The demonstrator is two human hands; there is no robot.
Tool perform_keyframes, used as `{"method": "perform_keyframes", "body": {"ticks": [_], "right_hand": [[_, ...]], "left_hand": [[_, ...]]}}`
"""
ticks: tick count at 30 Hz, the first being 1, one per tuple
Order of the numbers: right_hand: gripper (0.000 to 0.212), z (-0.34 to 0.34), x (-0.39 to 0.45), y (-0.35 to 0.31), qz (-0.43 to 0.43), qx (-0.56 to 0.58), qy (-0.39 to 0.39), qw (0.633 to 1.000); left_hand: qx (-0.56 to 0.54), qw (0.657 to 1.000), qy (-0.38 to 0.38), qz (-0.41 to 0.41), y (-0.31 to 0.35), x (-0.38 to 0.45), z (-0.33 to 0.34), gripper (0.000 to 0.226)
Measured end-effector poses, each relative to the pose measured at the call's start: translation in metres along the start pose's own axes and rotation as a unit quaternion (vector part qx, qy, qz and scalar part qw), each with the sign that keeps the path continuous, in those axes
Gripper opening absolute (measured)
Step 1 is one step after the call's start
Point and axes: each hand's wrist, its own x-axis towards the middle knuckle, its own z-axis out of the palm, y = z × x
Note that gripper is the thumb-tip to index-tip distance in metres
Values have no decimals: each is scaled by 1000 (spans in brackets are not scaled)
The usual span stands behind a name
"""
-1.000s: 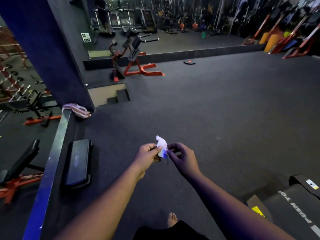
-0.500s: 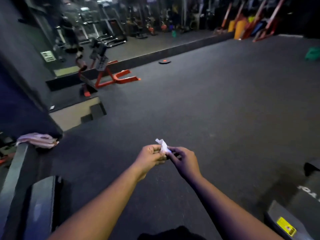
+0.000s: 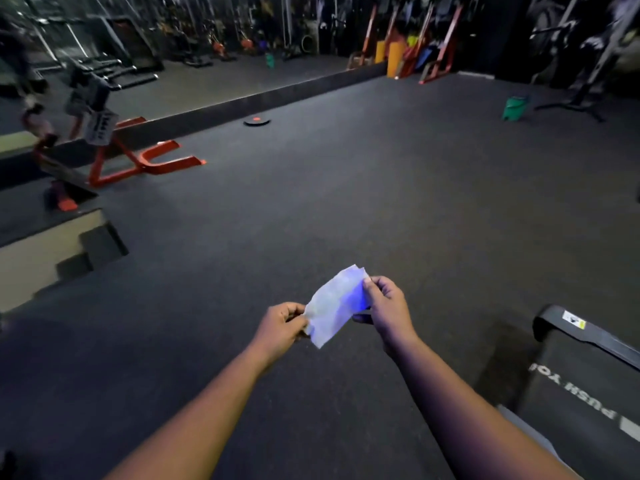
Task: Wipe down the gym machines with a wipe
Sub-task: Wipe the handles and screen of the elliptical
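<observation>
A white wipe (image 3: 334,304), tinted blue by the light, is stretched flat between my two hands above the dark gym floor. My left hand (image 3: 282,327) pinches its lower left edge. My right hand (image 3: 386,304) pinches its upper right edge. A red-framed gym machine (image 3: 138,161) with black pads stands on the floor at the far left. A black machine with white lettering (image 3: 588,386) sits at the lower right, close to my right forearm.
A round black weight plate (image 3: 256,121) lies on the floor ahead. A green bucket (image 3: 515,108) stands at the right. A stairwell opening with steps (image 3: 62,251) drops away at the left. Red racks and an orange cylinder (image 3: 394,58) line the back wall.
The wipe was a small crumpled wad between my fingertips; my hands have pulled apart and unfolded it into a sheet. My view has swung to the right, away from the blue pillar.
</observation>
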Motion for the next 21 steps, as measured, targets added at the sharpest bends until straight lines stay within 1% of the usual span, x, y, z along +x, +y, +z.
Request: {"method": "perform_keyframes", "body": {"ticks": [2, 5, 6, 8, 10, 12, 13, 15, 17, 19, 21], "right_hand": [[20, 15, 30, 0, 6, -14, 3, 1000], [17, 35, 67, -4, -12, -45, 4, 999], [16, 45, 83, -1, -17, -58, 8, 998], [14, 66, 113, -3, -24, -81, 8, 996], [12, 76, 126, -11, -28, -84, -12, 996], [10, 88, 150, -24, -32, -80, -14, 996], [11, 91, 166, -32, -35, -79, -8, 996], [14, 86, 189, -46, -28, -56, 19, 998], [17, 72, 212, -55, -12, -12, 70, 997], [25, 54, 233, -56, 21, 32, 104, 994], [32, 33, 256, -52, 57, 71, 103, 991]], "left_hand": [[19, 1000, -17, -5, -8, 36, -17, 19], [44, 996, -73, 12, -11, 87, -35, 20], [27, 994, -109, 12, -10, 110, -41, 23], [-41, 983, -179, 7, -10, 154, -52, 34], [-77, 970, -230, 16, -1, 179, -51, 39], [-49, 962, -267, 39, 15, 213, -50, 39], [-43, 959, -277, 45, 23, 233, -48, 34], [-76, 958, -272, 36, 39, 262, -40, 26], [-92, 962, -254, 31, 56, 291, -26, 23], [-94, 967, -236, 37, 69, 319, -10, 14], [-84, 968, -231, 52, 86, 351, 14, 2]]}}
